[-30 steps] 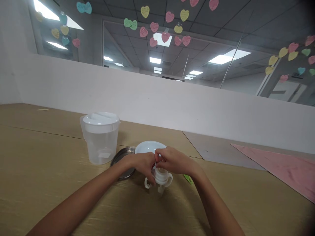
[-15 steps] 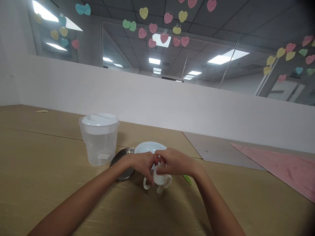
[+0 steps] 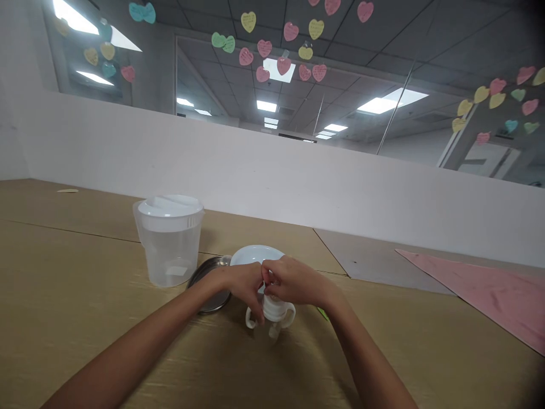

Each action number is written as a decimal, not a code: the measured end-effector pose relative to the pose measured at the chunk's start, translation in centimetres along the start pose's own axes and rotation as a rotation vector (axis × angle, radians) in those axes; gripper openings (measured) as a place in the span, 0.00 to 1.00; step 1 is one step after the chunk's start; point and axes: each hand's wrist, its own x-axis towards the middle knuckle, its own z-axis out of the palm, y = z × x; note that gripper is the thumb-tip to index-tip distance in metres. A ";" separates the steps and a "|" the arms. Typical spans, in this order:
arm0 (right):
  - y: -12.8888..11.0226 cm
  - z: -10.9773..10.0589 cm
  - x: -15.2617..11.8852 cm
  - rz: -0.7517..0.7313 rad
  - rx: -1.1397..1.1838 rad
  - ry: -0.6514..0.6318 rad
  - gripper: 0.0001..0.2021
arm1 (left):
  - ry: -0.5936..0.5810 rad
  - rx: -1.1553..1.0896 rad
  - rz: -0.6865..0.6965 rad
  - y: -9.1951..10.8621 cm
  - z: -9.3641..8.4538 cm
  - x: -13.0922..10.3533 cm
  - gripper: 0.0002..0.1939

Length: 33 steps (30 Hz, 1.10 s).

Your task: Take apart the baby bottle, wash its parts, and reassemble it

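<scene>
Not much has shifted over the last second — your 2 hands have stayed clamped around the little white handled cup (image 3: 271, 311), and the whole cluster has just drifted a touch lower and left in view, so you look mid-fiddle with its top rather than done. Your left hand (image 3: 240, 282) wraps the cup's left side, your right hand (image 3: 293, 282) is curled over the top, fingertips pinching something small at the rim — can't tell what. The cup sits upright on the wooden table (image 3: 85, 295), 2 loop handles sticking out, just in front of the pale blue plate (image 3: 255, 254) and metal lid (image 3: 208, 275), with the clear pitcher (image 3: 168, 238) off to the left.
</scene>
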 end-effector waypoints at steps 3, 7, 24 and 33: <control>0.0 0.0 0.2 -0.011 -0.002 0.015 0.03 | 0.008 0.013 0.005 -0.2 0.0 -0.1 0.17; 0.5 -0.2 0.2 0.013 0.056 -0.014 0.07 | -0.016 0.064 -0.115 -0.4 0.0 -0.2 0.19; 1.6 -0.3 -0.6 0.069 0.078 -0.164 0.22 | -0.057 0.168 -0.292 -0.5 -3.5 -2.2 0.33; 1.6 -0.5 -0.7 0.103 0.071 -0.186 0.26 | 0.124 0.663 -0.799 -5.3 -4.2 -3.4 0.19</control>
